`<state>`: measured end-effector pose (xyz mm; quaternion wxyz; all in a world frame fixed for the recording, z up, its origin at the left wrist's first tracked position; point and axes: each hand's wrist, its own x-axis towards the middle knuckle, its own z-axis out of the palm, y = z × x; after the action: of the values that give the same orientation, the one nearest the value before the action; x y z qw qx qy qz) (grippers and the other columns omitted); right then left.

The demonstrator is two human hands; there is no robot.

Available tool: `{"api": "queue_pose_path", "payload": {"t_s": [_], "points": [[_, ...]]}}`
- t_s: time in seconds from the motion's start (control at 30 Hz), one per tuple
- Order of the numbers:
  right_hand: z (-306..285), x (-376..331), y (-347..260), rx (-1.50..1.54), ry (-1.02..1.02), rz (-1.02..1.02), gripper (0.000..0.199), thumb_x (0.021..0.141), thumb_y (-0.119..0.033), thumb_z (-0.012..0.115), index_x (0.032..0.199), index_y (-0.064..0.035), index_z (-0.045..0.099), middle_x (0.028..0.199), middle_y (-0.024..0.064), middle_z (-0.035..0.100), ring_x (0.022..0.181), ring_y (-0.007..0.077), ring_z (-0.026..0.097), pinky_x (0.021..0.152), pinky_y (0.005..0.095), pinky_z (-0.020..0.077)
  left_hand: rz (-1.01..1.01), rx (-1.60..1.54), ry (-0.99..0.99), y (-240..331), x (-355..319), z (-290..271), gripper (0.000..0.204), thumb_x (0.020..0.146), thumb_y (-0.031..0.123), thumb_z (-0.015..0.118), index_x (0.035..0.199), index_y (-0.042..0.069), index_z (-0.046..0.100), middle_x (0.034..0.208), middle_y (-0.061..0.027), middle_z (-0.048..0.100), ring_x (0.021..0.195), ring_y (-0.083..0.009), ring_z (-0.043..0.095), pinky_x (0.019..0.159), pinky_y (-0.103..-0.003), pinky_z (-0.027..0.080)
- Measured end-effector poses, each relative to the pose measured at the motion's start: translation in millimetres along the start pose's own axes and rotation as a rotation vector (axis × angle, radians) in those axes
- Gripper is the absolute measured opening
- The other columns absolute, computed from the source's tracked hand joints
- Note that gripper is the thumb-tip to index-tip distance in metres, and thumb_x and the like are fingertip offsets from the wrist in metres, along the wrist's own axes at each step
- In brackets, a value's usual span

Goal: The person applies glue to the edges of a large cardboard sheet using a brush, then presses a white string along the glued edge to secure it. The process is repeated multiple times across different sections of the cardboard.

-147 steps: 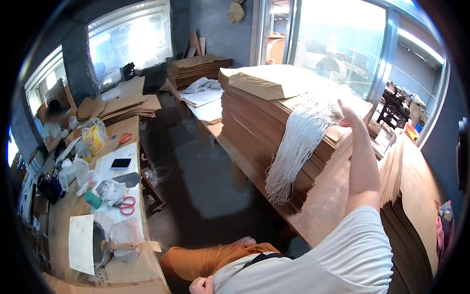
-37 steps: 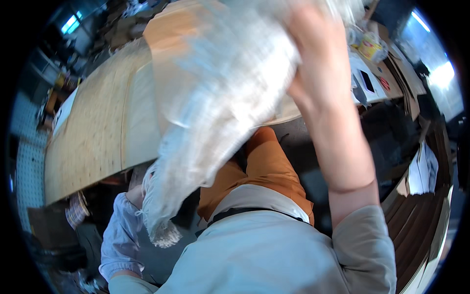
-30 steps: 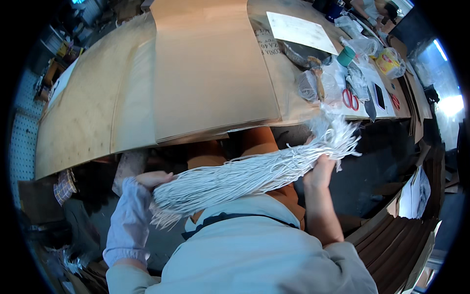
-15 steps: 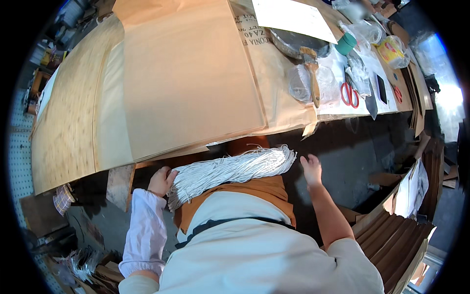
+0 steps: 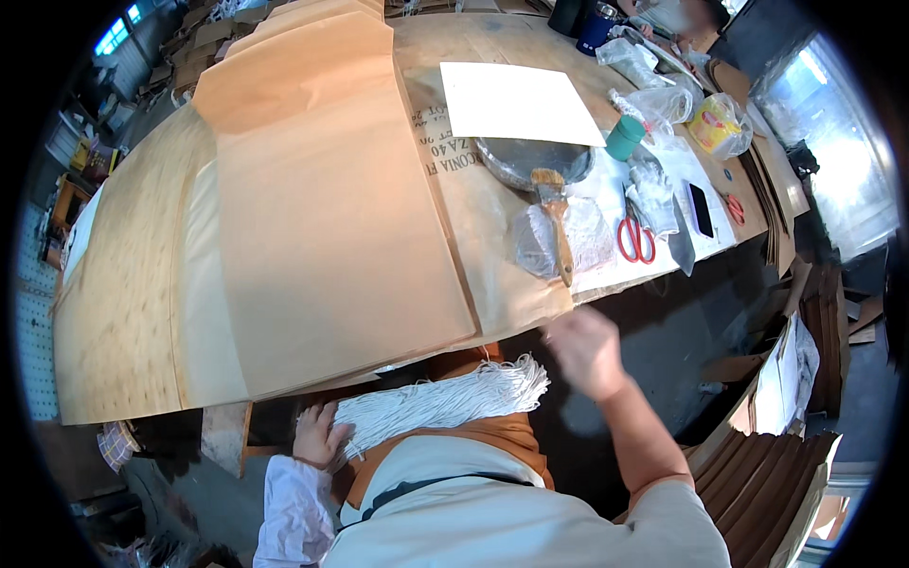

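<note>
A thick bundle of white cord (image 5: 445, 402) lies across my lap, under the table's near edge. My left hand (image 5: 320, 435) rests against the bundle's left end, its fingers spread and touching the strands. Raised beside the table's front edge, my right hand (image 5: 585, 352) is apart from the bundle's right end. Motion smears its fingers, so whether they hold anything does not show. Above it on the table lie a wooden-handled brush (image 5: 557, 227) on a clear plastic bag (image 5: 592, 237) and red-handled scissors (image 5: 635, 237).
Large brown paper sheets (image 5: 331, 218) cover much of the table. A white sheet (image 5: 516, 102) lies over a dark round pan (image 5: 502, 166). Nearby are a green lidded container (image 5: 625, 138), a knife (image 5: 681, 248) and a phone (image 5: 701, 210). Folded cardboard (image 5: 748, 483) stands at my right.
My right hand has risen toward the table edge, moving away from me. The view has tilted up, showing more of the table's far side. My left hand stays at the bundle's left end.
</note>
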<state>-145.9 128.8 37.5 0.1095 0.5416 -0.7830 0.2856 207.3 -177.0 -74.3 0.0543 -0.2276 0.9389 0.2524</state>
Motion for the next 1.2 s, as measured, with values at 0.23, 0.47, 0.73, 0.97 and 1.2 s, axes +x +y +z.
{"api": "queue_pose_path", "payload": {"t_s": [0.23,0.47,0.73,0.97,1.2], "points": [[-16,65,73,-0.517,-0.258,-0.157,0.04,0.071,-0.006,0.06,0.11,-0.0111,0.059,0.086,0.0071,0.051,0.08,0.0236,0.057,0.066,0.0323,0.0493,-0.026,0.03,-0.093,-4,12,-1,0.044,0.079,0.03,0.065,0.118,0.009,0.059,0.108,-0.0182,0.057,0.098,-0.0376,0.055,0.083,-0.044,0.046],[-45,134,79,0.118,0.396,0.438,0.012,0.077,-0.007,0.07,0.084,0.0019,0.066,0.077,0.0124,0.068,0.064,0.0128,0.065,0.06,0.0251,0.0492,-0.035,0.05,0.016,25,14,-17,0.045,0.073,0.018,0.069,0.116,0.009,0.06,0.119,-0.0176,0.052,0.105,-0.0373,0.051,0.092,-0.045,0.042],[5,171,155,0.056,0.353,0.708,0.029,0.076,-0.021,0.073,0.078,0.0061,0.063,0.067,0.015,0.066,0.062,0.021,0.067,0.06,0.0313,0.0507,0.055,0.073,0.062,32,20,-9,0.025,0.067,0.015,0.071,0.091,0.006,0.069,0.087,-0.0131,0.061,0.083,-0.0328,0.06,0.073,-0.043,0.05],[-19,169,132,0.306,0.405,0.805,0.025,0.085,-0.016,0.066,0.082,0.0066,0.056,0.065,0.0098,0.064,0.051,0.0108,0.061,0.046,0.0255,0.0485,0.171,0.074,0.342,31,20,-4,0.003,0.069,0.009,0.066,0.069,0.006,0.065,0.069,-0.0082,0.062,0.065,-0.0277,0.061,0.062,-0.039,0.05],[-22,190,140,-0.339,0.236,0.76,0.046,0.078,-0.033,0.063,0.082,0.0125,0.055,0.073,0.0306,0.063,0.077,0.0446,0.064,0.076,0.0463,0.0512,-0.32,-0.688,-0.039,42,-9,-10,0.005,0.083,0.005,0.06,0.08,0.001,0.058,0.07,-0.0153,0.061,0.064,-0.0337,0.06,0.059,-0.04,0.049]]}}
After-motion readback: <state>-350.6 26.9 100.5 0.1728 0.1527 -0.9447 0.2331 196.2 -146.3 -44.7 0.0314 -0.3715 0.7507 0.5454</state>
